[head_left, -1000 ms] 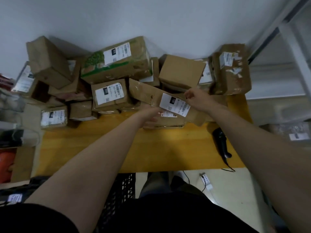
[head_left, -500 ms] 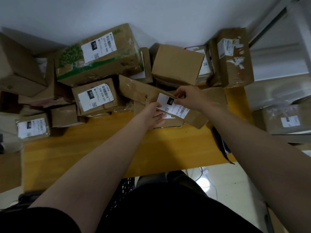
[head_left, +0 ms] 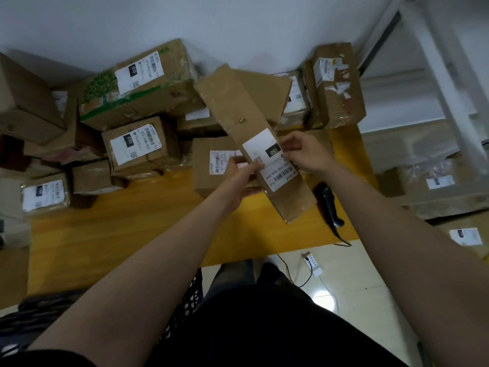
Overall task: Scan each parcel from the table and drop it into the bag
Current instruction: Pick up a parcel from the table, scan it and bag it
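Since the earlier frame the long parcel (head_left: pixel 238 107) has been lifted off the pile. It lay flat and slanted across the other boxes; it is now held clear above them, far end toward the wall, near end over the table (head_left: pixel 132 229) edge.

Layout, left to right:

- A small wrapped parcel (head_left: pixel 45 194) with a white label lies at the far left of the table.
- The parcel marked 032 (head_left: pixel 137 144) sits behind it, in front of the green-printed box (head_left: pixel 137 83) that stands against the wall.
- The left hand (head_left: pixel 238 178) grips the long parcel's left edge, fingers curled under it and thumb on top beside the label (head_left: pixel 270 160).
- A brown box (head_left: pixel 209 165) rests on the table just beneath that hand.
- The label, marked 150, faces up on the parcel's near half.
- The right hand (head_left: pixel 304 152) pinches the parcel's right edge at the label, thumb and fingertips pressed together on it.
- The black scanner (head_left: pixel 328 202) lies on the table near the parcel's near end, apart from both hands.
- A tall taped parcel (head_left: pixel 336 86) stands at the table's right rear corner.
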